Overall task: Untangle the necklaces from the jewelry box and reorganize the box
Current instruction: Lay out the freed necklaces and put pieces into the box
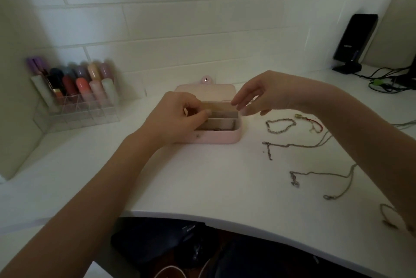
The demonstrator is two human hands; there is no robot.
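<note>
A small pink jewelry box (221, 137) lies open on the white desk (202, 183), lid flat behind it, with beige dividers inside. My left hand (177, 118) reaches into the box's left compartment with fingers curled, pinching something small that I cannot make out. My right hand (261, 95) hovers over the box's right rim, fingers relaxed and holding nothing. To the right on the desk lie a beaded bracelet (280, 125), a red cord bracelet (314, 123), and two thin chains (299, 145) (326, 174) spread out separately.
A clear acrylic organizer (76, 106) with several lipsticks stands at the back left against the tiled wall. A black speaker (354, 41) and cables (387, 79) sit at the back right. The desk's curved front edge runs below my arms. Another chain (387, 214) lies near my right forearm.
</note>
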